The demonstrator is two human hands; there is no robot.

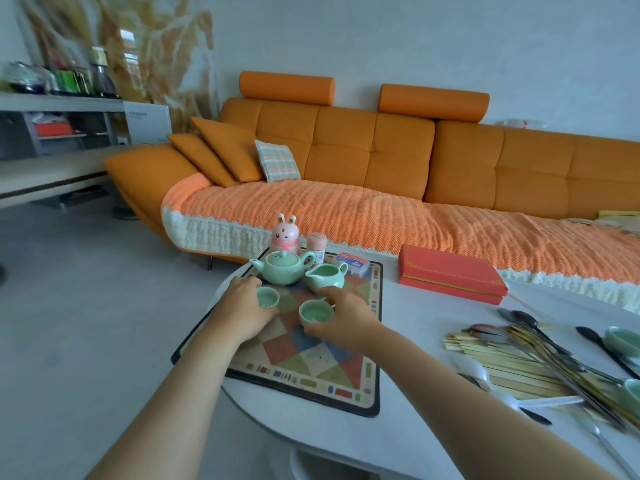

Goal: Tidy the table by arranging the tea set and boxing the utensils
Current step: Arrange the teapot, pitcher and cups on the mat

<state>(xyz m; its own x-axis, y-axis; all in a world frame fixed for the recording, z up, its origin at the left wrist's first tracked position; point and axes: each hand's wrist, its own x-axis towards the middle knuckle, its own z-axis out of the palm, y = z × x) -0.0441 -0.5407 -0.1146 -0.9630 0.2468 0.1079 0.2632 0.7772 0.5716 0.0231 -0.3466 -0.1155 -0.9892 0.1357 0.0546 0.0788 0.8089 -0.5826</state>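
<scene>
A patterned mat (311, 368) lies on the white table (415, 358). At its far end stand a pale green teapot (282, 267) and a matching pitcher (327, 276). My left hand (242, 310) grips a small green cup (267, 296) on the mat. My right hand (343, 317) grips a second green cup (314, 313) beside it. A closed red box (450, 273) sits to the right of the mat. Bamboo chopsticks (502, 365) and dark spoons (540, 334) lie heaped at the right edge, with more green cups (623, 339) among them.
A pink rabbit figure (285, 235), a pink-lidded jar (317, 245) and a small blue packet (353, 263) stand behind the tea set. An orange sofa (381, 161) with a knitted cover runs behind the table. Grey floor lies to the left.
</scene>
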